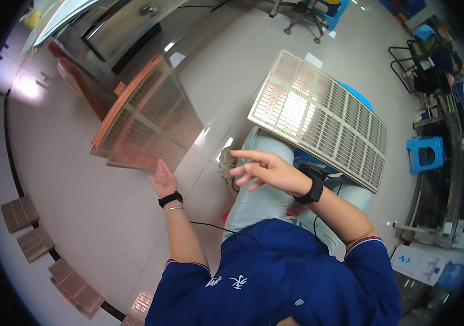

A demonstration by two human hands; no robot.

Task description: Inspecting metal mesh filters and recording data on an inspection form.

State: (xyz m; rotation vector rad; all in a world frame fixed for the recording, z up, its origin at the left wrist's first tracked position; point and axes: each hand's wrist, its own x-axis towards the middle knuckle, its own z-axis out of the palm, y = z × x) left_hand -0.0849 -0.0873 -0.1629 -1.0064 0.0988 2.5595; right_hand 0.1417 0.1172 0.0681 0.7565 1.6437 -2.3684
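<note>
A leaning bundle of thin copper-coloured circuit board panels [150,114] stands on the floor at my left; the nearest panel looks slightly blurred. My left hand [164,180] is at the lower near edge of that panel, fingers stretched out; whether they touch it I cannot tell. My right hand [267,169] hangs in the air above my leg, open with its fingers apart and nothing in them. Beyond it, a flat pile of circuit board panels [321,117], with rows of small rectangles in a pale grid, lies tilted above my knees.
Under the flat pile shows a blue support [356,93]. More panels [77,288] lean along the wall at lower left. A metal cabinet [120,32] stands at far left, a wheeled chair [305,22] at the back, and a blue stool [425,154] at right. Black cables run by my waist.
</note>
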